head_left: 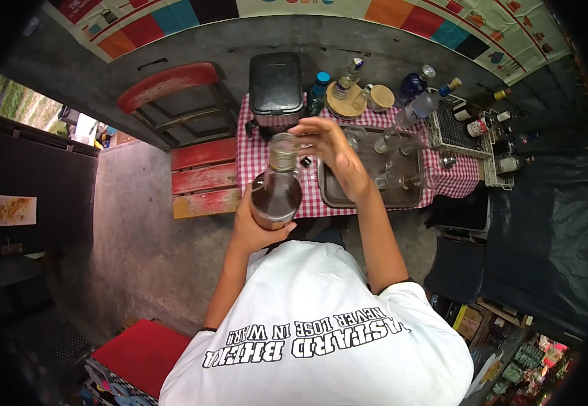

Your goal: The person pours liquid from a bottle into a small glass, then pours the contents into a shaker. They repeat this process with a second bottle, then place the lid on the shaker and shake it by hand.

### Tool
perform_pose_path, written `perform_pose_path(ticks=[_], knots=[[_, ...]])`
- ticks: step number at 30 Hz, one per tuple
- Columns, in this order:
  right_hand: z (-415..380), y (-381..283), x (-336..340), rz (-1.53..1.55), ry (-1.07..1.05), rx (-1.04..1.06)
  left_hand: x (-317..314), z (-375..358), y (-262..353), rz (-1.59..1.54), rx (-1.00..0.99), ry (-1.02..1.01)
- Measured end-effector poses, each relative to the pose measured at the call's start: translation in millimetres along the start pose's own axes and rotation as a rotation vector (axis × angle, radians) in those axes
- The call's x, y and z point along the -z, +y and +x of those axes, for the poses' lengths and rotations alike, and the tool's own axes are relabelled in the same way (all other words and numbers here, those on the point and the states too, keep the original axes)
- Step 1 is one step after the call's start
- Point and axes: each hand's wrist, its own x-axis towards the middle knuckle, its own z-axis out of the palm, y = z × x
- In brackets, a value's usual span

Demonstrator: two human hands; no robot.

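My left hand (252, 229) is wrapped round the lower body of a clear glass bottle (277, 196) with dark brown liquid inside. The bottle stands nearly upright in front of my chest, its neck towards the table. Beside that neck is my right hand (338, 159), fingers stretched and slightly curved, the fingertips close to the mouth. A small black piece (305, 162) lies on the checked tablecloth (311, 199) behind the bottle. Under my right forearm's far side, a brown tray (334, 200) holds several clear glasses (383, 142).
A black lidded bin (275, 84) stands at the table's back left, next to a teal-capped bottle (317, 93). Wooden-lidded jars (380, 99) and tall bottles (416, 108) line the back. Right of them is a wire basket (453, 125) with bottles. A red wooden chair (202, 176) sits left.
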Motion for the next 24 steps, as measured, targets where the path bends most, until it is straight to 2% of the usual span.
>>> perform_pose_path(ticks=[1,3,4,5,6,7,9,11,13,15,16,24], knots=[[-3,14,11,-0.069,0.077,-0.073,7,-7,0,0.007,0.002,0.010],[-18,59,29,-0.566,0.212,-0.374,20,-16,-1,-0.078,0.013,0.115],[-30,86,38,-0.556,0.196,-0.372,29,-20,-5,-0.015,-0.028,0.134],[-45,116,46,-0.737,0.152,-0.407,37,-25,-5,-0.004,-0.023,0.149],[-56,140,51,-0.920,0.107,-0.438,44,-29,-4,-0.030,0.028,0.145],[-64,158,52,-0.911,0.091,-0.434,51,-33,-4,-0.058,0.079,0.142],[-76,188,51,-1.055,-0.016,-0.642,65,-40,-14,-0.063,0.128,0.169],[-82,218,53,-1.059,-0.059,-0.666,75,-48,-15,-0.031,0.226,0.142],[-80,231,52,-1.064,-0.084,-0.692,79,-50,-18,-0.033,0.206,0.159],[-79,242,55,-0.986,-0.119,-0.830,79,-51,-17,-0.026,0.187,0.160],[-77,249,51,-1.044,-0.090,-0.751,78,-51,-13,-0.026,0.175,0.169],[-72,262,55,-1.035,-0.026,-0.758,78,-45,-5,-0.019,0.192,0.131]])
